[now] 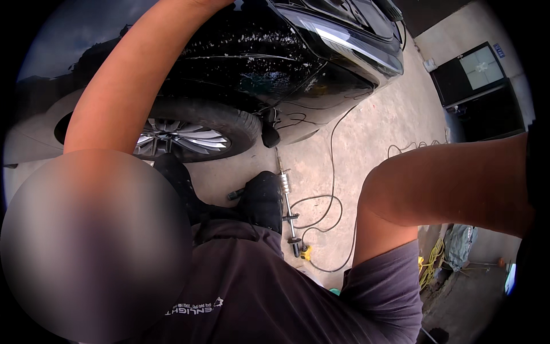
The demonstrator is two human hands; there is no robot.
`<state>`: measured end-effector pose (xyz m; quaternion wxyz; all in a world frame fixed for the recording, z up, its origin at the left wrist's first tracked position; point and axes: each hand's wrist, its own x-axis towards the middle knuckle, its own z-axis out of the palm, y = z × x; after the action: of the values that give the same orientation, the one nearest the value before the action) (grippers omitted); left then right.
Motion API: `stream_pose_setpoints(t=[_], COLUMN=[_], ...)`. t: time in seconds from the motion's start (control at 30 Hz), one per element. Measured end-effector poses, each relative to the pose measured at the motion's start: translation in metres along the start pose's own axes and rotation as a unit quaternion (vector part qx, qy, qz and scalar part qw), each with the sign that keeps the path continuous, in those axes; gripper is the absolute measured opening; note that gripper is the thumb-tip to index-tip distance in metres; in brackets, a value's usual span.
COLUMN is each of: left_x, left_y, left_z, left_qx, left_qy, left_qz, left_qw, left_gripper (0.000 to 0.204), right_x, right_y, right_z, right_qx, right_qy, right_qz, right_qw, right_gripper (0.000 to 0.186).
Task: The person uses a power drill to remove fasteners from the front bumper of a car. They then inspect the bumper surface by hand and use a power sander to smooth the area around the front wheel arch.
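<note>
My left arm (123, 74) reaches up across a black car. Only the base of my left hand (215, 2) shows at the top edge, next to the car's bodywork; its fingers are cut off, so what it touches is hidden. The black body panel (246, 74) has scraped, flaking paint and a long pale scratch above the wheel (183, 139). My bent right arm (441, 186) runs out past the right side, with the hand outside the picture. A slide hammer (288, 198) with a metal rod lies on the floor beside my leg, touched by neither hand.
A dark cable (332, 172) loops over the concrete floor (378, 132), near a yellow fitting (306, 253) at the slide hammer's end. Coiled yellow hose (433, 264) and a grey-green sheet (460, 246) lie lower right. A dark door (478, 86) stands beyond. Blur covers the lower left.
</note>
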<state>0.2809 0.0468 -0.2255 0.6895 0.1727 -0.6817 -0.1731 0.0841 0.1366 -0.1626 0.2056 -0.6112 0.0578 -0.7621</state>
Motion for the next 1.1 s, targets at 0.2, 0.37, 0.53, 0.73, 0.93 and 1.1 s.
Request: stream_pose_setpoints(t=[0.2,0.37,0.53,0.73,0.93,1.1], left_x=[0.009,0.003,-0.022,-0.026,-0.024,-0.028], left_y=[-0.012,-0.003,-0.006,0.003,0.013,0.002], left_z=[0.002,-0.021,-0.005,-0.010,-0.012,-0.001], left_qx=[-0.047,0.136,0.372,0.528,0.572,0.561], left_qy=[0.039,0.047,-0.171,-0.277,-0.265,-0.210], left_qz=[0.044,0.131,0.144,0.109,0.075,0.125], left_qw=[0.997,0.981,0.901,0.795,0.773,0.791], left_gripper=[0.023,0.022,0.017,0.014,0.019,0.020], right_x=[-0.087,-0.084,-0.059,-0.032,-0.025,-0.053], right_y=[0.122,0.130,0.135,0.113,0.006,0.092], right_z=[0.022,0.032,-0.005,0.007,0.041,0.016], right_qx=[-0.148,-0.045,0.002,-0.069,0.018,-0.164], right_qy=[0.019,0.042,0.083,0.057,0.009,0.036], right_qz=[0.109,0.187,0.280,0.355,0.004,0.014], right_qw=[0.983,0.980,0.956,0.931,1.000,0.986], right_gripper=[0.033,0.040,0.029,0.029,0.026,0.030])
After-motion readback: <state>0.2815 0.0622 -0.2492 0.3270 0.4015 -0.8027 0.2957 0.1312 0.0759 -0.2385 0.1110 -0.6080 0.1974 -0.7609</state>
